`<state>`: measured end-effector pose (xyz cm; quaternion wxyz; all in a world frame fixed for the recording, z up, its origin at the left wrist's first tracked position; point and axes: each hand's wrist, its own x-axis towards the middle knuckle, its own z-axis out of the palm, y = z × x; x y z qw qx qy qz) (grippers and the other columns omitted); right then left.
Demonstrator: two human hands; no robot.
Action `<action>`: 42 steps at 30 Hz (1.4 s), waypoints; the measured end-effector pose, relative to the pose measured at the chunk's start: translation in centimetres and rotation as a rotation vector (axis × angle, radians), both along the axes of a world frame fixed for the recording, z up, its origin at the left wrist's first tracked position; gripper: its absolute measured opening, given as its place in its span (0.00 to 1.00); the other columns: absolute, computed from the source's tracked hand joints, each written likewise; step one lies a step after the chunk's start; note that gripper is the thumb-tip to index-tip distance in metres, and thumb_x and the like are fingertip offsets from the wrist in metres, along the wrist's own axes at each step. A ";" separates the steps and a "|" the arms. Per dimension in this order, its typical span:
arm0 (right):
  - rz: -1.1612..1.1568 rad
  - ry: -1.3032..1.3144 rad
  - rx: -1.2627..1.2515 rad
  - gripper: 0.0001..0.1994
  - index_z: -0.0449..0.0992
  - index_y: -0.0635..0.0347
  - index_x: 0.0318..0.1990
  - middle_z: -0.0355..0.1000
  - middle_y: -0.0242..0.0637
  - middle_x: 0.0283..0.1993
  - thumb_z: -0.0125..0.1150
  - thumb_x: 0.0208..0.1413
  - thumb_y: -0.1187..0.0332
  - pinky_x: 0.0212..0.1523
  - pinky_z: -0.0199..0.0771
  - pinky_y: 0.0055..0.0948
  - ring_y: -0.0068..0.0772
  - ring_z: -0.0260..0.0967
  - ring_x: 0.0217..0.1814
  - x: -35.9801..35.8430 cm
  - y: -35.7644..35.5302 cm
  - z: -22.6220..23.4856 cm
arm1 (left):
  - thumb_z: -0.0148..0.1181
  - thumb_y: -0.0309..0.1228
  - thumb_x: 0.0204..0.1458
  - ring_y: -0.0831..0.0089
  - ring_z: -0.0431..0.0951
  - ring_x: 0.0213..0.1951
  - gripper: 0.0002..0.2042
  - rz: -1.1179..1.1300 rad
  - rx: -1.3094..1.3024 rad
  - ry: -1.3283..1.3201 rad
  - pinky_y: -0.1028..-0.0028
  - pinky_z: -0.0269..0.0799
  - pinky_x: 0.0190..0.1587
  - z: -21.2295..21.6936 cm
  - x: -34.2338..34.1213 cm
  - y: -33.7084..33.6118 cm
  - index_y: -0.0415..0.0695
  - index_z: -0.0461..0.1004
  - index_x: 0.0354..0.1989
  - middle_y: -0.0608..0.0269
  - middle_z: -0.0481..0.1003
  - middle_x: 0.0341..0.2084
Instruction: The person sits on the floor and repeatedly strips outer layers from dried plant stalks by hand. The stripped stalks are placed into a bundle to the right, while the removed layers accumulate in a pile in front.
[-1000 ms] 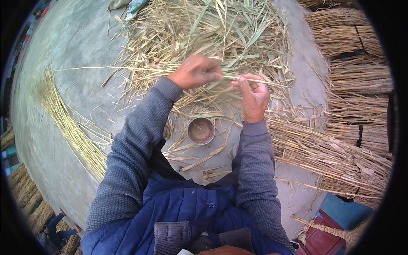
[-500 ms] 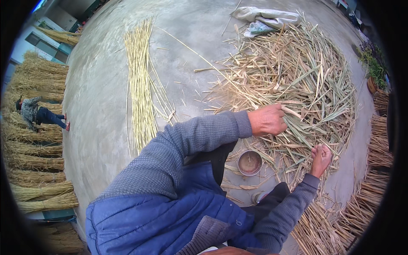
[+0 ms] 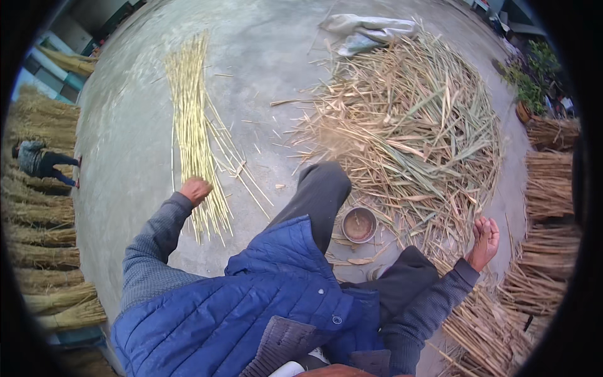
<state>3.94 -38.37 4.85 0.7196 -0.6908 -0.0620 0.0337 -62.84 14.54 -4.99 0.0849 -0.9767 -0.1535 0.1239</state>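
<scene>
My left hand (image 3: 196, 190) is closed over the lower part of a bundle of pale yellow peeled stalks (image 3: 193, 119) lying on the floor to the left. Its curled fingers seem to hold a stalk, which blends in with the others. A few stalks splay out from the bundle's right side. At the right, my right hand (image 3: 483, 244) is half turned up with its fingers curled together, beside the near right edge of a big heap of dry leaves and husks (image 3: 408, 125). What its fingers hold, if anything, cannot be made out.
Between my knees and the heap stands a small round metal bowl (image 3: 359, 225). A white sack (image 3: 370, 30) lies at the heap's far edge. Brown stalk bundles (image 3: 549, 232) line the right side. At the far left a person (image 3: 45, 162) bends by rows of straw bundles (image 3: 44, 226).
My left hand has swung from the heap across to the bundle on the left, and the long stalk slanting over the floor has gone with it. My right hand has shifted slightly right.
</scene>
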 end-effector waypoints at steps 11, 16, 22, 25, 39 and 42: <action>-0.571 0.474 -0.227 0.16 0.68 0.68 0.47 0.76 0.40 0.37 0.65 0.56 0.70 0.38 0.77 0.24 0.28 0.77 0.35 -22.4 -20.8 -19.7 | 0.55 0.30 0.48 0.49 0.82 0.37 0.09 0.206 -0.479 0.437 0.57 0.78 0.43 -14.6 -3.0 2.9 0.50 0.82 0.33 0.51 0.81 0.31; -0.926 0.478 -0.563 0.23 0.68 0.70 0.48 0.75 0.46 0.41 0.71 0.47 0.69 0.40 0.77 0.29 0.32 0.75 0.35 -25.9 -30.3 -29.8 | 0.54 0.31 0.48 0.38 0.78 0.40 0.10 0.132 -0.609 0.090 0.51 0.74 0.41 -12.8 10.9 -2.2 0.41 0.78 0.35 0.38 0.78 0.32; -0.983 0.500 -0.185 0.19 0.69 0.66 0.52 0.76 0.46 0.42 0.66 0.54 0.74 0.28 0.77 0.30 0.33 0.77 0.30 -21.9 -33.7 -32.0 | 0.59 0.34 0.50 0.40 0.78 0.36 0.10 0.153 -0.654 0.149 0.50 0.71 0.36 -11.5 15.0 -2.8 0.38 0.74 0.29 0.37 0.77 0.28; -0.891 0.506 -0.219 0.13 0.71 0.64 0.49 0.77 0.42 0.37 0.62 0.58 0.75 0.24 0.75 0.27 0.29 0.77 0.25 -18.9 -34.9 -29.7 | 0.62 0.36 0.50 0.44 0.79 0.36 0.12 0.158 -0.691 0.193 0.54 0.72 0.37 -11.0 13.7 -3.5 0.38 0.75 0.32 0.40 0.78 0.29; -0.502 0.057 -0.100 0.12 0.72 0.66 0.41 0.77 0.38 0.33 0.68 0.59 0.67 0.31 0.78 0.21 0.25 0.77 0.31 -2.1 -26.2 -14.1 | 0.58 0.33 0.47 0.54 0.81 0.30 0.08 0.232 -0.625 0.051 0.63 0.75 0.33 -11.2 13.1 -2.4 0.43 0.78 0.32 0.49 0.77 0.22; -0.357 0.068 -0.044 0.16 0.72 0.69 0.45 0.78 0.42 0.37 0.67 0.59 0.66 0.34 0.80 0.22 0.28 0.79 0.35 0.1 -17.9 -10.3 | 0.60 0.36 0.49 0.50 0.82 0.34 0.11 0.269 -0.349 -0.058 0.58 0.76 0.37 -6.6 19.2 -1.1 0.46 0.79 0.38 0.49 0.80 0.28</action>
